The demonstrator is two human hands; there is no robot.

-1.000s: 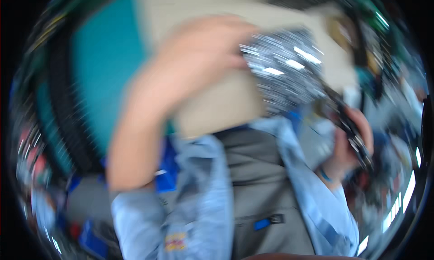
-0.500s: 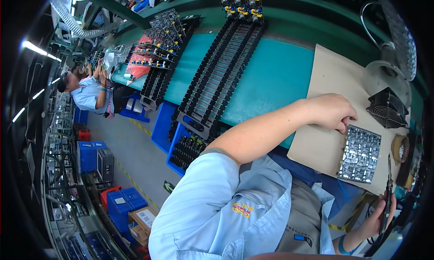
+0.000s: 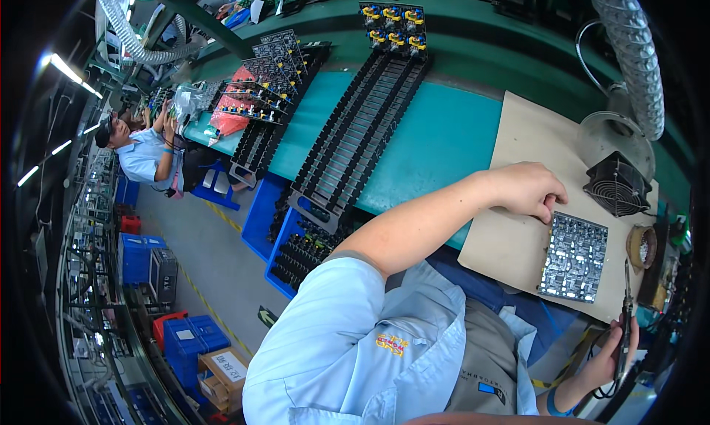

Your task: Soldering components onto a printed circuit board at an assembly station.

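Observation:
A square circuit board [image 3: 574, 258], densely covered with small shiny parts, lies on a sheet of brown cardboard [image 3: 510, 236] at the right of the bench. My left hand [image 3: 526, 191] is closed at the board's far left corner, thumb and fingers pinching its edge; the fingertips are partly hidden. Close to my body at the lower right, my right hand [image 3: 611, 357] grips a soldering iron [image 3: 628, 307] like a pen. The iron's thin tip points up and away, apart from the board.
A small black fan [image 3: 617, 184] stands beyond the board, below a clear extraction hood [image 3: 614, 140]. A round brown dish [image 3: 640, 247] sits to the right. Left of the cardboard, a long black slotted rack [image 3: 362, 129] holds a board upright at its far end. Blue bins [image 3: 285, 255] stand below; a co-worker [image 3: 148, 155] sits farther left.
The whole view has shifted slightly, bringing the bench things a little left and lower. Both hands keep nearly the same places by the board and on the iron.

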